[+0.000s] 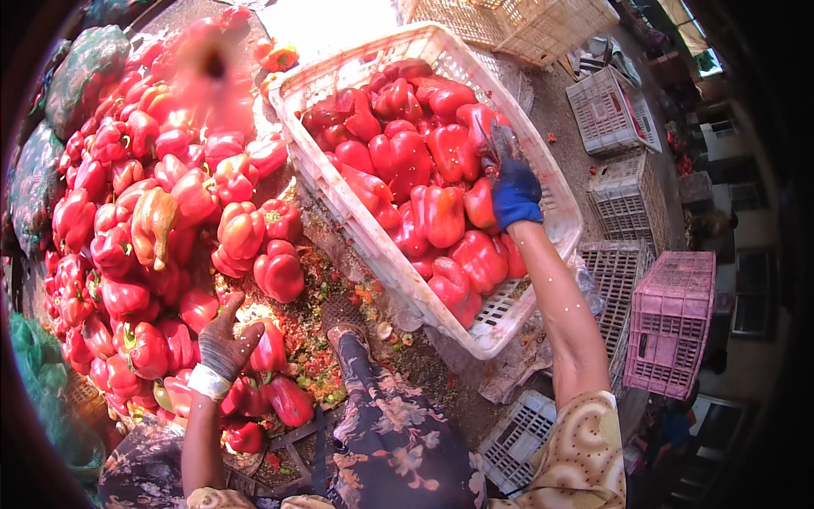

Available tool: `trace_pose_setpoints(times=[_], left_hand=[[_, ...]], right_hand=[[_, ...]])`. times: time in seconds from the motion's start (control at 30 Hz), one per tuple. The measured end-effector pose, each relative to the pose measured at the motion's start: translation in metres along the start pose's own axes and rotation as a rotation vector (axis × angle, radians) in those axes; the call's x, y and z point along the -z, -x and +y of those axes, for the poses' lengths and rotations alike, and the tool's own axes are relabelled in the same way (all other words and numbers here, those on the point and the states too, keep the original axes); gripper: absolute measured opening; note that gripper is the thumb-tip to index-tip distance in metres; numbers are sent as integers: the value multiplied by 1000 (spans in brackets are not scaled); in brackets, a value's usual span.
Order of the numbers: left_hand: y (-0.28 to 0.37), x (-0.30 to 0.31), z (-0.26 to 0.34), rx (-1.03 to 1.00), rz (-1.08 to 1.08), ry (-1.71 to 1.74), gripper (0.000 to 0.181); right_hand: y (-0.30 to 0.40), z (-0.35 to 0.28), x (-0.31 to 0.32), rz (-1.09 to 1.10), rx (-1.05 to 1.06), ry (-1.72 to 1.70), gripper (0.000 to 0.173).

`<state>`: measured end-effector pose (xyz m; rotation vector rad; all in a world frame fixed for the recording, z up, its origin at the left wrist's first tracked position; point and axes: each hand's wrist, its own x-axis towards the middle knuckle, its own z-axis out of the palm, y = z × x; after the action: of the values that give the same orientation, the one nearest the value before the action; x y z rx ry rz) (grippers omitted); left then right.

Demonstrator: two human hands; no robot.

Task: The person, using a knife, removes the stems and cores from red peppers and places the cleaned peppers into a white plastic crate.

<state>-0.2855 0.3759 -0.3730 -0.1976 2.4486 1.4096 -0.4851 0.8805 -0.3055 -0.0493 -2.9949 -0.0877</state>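
Note:
My left hand (pixel 229 343), in a dark soiled glove with a white band at the wrist, is over the lower edge of a big heap of red bell peppers (pixel 137 296). Its thumb and fingers are spread, with nothing between them. On the right, my right hand (pixel 512 181), in a blue and dark glove, reaches into a white plastic crate (pixel 381 280) of red peppers (pixel 439 216). Its fingers lie at a red pepper (pixel 480 121) by the crate's right wall. Some dark thing shows by the fingers; whether they grip it or the pepper I cannot tell.
Green mesh sacks (pixel 38 184) line the heap's left side. Pepper scraps and seeds (pixel 324 356) litter the ground around my shoe. Pale crates (pixel 620 197), a pink crate (pixel 671 324) and another white crate (pixel 518 439) stand to the right. A yellowish crate (pixel 528 32) stands beyond.

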Motion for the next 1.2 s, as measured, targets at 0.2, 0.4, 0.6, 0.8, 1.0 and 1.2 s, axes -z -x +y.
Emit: trace_pose_setpoints(times=[0.2, 0.4, 0.6, 0.8, 1.0, 1.2], left_hand=[[8, 13, -26, 21, 56, 68, 65], [-8, 7, -7, 3, -78, -281, 58], [-2, 55, -2, 122, -119, -281, 57], [62, 190, 29, 71, 166, -572, 51], [231, 373, 11, 539, 427, -1166, 54], [289, 383, 20, 839, 96, -1469, 60]], right_hand=[[-24, -31, -1, -73, 56, -184, 64], [-56, -8, -62, -174, 65, -814, 53], [-71, -19, -68, -92, 211, -387, 52], [-85, 19, -89, -72, 269, -388, 61], [-80, 25, -60, 20, 346, -443, 62], [20, -129, 30, 168, 520, -804, 44]])
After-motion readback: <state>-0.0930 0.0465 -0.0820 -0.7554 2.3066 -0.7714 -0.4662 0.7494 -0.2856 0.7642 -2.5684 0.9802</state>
